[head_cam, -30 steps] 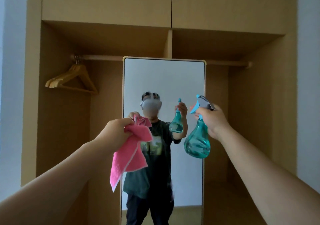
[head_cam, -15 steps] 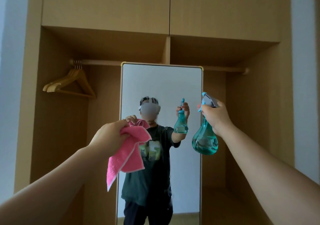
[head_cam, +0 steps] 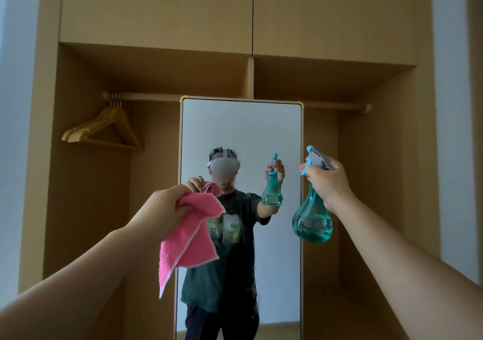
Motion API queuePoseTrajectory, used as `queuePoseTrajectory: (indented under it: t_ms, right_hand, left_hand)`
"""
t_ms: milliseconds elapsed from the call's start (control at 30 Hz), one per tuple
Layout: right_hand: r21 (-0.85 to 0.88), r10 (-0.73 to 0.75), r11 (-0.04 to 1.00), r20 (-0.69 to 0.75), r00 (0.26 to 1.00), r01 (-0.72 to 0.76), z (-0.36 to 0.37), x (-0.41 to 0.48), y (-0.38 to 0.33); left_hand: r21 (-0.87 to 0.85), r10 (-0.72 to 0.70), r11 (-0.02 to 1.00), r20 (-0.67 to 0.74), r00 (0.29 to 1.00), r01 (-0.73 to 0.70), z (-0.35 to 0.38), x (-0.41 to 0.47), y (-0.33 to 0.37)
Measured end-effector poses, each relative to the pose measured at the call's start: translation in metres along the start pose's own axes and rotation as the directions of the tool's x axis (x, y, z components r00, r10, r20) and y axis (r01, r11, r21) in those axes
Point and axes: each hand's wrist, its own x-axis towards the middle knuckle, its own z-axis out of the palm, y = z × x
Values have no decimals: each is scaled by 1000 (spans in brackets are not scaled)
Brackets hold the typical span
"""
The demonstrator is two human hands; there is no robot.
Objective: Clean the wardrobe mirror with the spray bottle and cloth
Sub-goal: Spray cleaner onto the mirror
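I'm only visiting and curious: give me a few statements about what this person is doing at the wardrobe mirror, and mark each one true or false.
1. The left hand grips a pink cloth. True.
2. The right hand holds a spray bottle by its neck. True.
3. The spray bottle is empty. False: liquid sits in its lower bulb.
4. Wooden hangers hang on the rail left of the mirror. True.
5. The pink cloth is pressed flat on the mirror. False: it hangs crumpled from the hand, off the glass.
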Motion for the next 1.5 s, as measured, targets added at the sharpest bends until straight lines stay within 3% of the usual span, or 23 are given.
queuePoseTrajectory:
  t_ms: [800,1100,1500]
  right_hand:
    - [-45,-19,999,68,998,22,35,-26,-4]
    - [97,-66,994,128,990,54,76,-41,-22]
    - [118,-101,989,139,985,85,100,-51,-27]
  left_hand:
    - [-22,-39,999,9,999,39,-17,-19,-21]
    - [-9,-88,996,-24,996,88,-39,-28,-38]
    - [3,-115,993,-11,993,115,-54,-38,-52]
